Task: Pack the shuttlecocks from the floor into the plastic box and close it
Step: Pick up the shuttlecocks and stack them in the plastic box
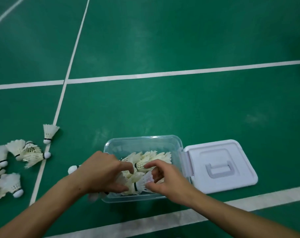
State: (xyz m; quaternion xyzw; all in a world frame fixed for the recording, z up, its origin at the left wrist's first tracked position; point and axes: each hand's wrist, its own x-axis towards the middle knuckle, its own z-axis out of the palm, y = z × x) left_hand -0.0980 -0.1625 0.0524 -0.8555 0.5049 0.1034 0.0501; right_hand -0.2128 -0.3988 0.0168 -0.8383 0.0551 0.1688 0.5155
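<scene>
A clear plastic box (142, 141) stands open on the green floor, with several white shuttlecocks (156, 157) lying in it. My left hand (103, 170) reaches in over the box's left edge, fingers curled round shuttlecocks at the near left. My right hand (164, 179) is over the box's near right part and grips a shuttlecock (144, 182) by its skirt. The white lid (219, 165) with a handle lies flat just right of the box. Several loose shuttlecocks (27, 152) lie on the floor to the left.
White court lines (145, 76) cross the green floor behind, left of and in front of the box. One shuttlecock (49, 133) lies alone near the left line, and another cork (73, 169) peeks out beside my left hand.
</scene>
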